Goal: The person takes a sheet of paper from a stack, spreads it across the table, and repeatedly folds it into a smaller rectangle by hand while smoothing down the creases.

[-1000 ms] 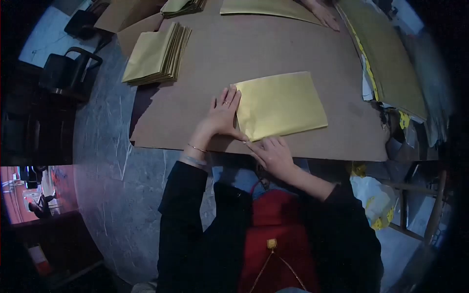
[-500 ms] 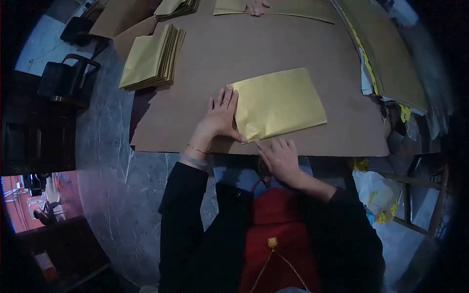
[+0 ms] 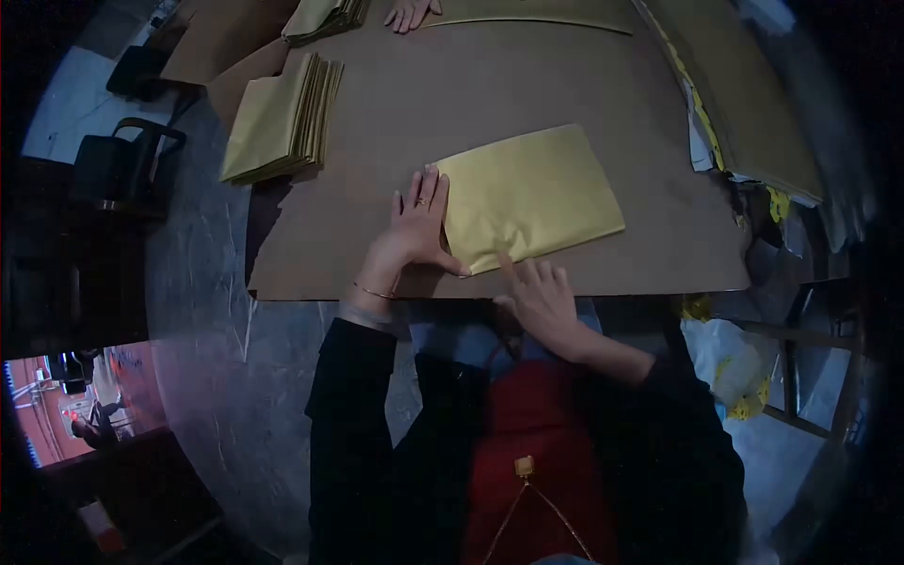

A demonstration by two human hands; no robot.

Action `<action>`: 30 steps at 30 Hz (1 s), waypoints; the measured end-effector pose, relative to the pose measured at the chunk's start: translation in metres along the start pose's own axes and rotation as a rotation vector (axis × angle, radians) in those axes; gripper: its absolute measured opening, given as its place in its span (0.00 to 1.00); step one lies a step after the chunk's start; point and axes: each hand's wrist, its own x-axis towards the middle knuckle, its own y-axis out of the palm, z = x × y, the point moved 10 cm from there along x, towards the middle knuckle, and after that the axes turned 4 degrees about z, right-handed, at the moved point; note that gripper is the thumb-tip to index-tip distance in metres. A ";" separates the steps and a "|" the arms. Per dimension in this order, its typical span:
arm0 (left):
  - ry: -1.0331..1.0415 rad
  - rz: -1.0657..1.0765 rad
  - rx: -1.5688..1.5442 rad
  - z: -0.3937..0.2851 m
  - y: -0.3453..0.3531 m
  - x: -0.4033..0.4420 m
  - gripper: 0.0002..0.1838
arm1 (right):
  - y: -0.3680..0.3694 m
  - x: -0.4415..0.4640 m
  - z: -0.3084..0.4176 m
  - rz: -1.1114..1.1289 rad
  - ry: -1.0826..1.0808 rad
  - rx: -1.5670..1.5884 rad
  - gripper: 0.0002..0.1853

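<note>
A folded sheet of golden-yellow paper (image 3: 532, 188) lies flat on the brown cardboard tabletop (image 3: 405, 104), its near left corner slightly creased. My left hand (image 3: 414, 231) rests along the sheet's left edge, fingers stretched out and the thumb at the near corner. At the near edge, my right hand (image 3: 544, 301) has its index fingertip on the paper, beside a small wrinkle. Its other fingers are extended and apart, partly over the table's front edge. Neither hand is wrapped round anything.
A stack of folded yellow paper (image 3: 273, 127) stands at the left edge, another stack (image 3: 325, 17) beyond it. Across the table, another person's hand (image 3: 412, 13) is beside a yellow sheet (image 3: 537, 13). Large brown sheets (image 3: 744, 94) lie along the right side.
My right index finger has moved slightly up onto the sheet's near edge, where wrinkles now show. My left hand keeps its place on the paper. The other person's hand has shifted left.
</note>
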 end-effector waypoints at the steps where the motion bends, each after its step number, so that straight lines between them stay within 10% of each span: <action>1: 0.002 0.000 -0.002 -0.001 0.000 0.000 0.82 | -0.003 -0.003 -0.008 0.013 0.002 -0.062 0.36; 16: 0.024 -0.044 -0.065 -0.003 -0.009 -0.007 0.80 | -0.022 -0.042 -0.167 0.010 0.390 -0.256 0.32; 23: -0.038 -0.620 -1.239 0.025 0.006 -0.045 0.37 | -0.035 -0.067 -0.179 -0.324 0.608 0.066 0.26; 26: -0.222 -0.602 -1.718 0.027 0.024 -0.041 0.29 | -0.033 -0.060 -0.179 -0.189 0.618 0.153 0.21; 30: -0.267 -0.431 -1.606 0.020 0.009 -0.025 0.21 | -0.041 -0.060 -0.174 -0.326 0.490 0.115 0.17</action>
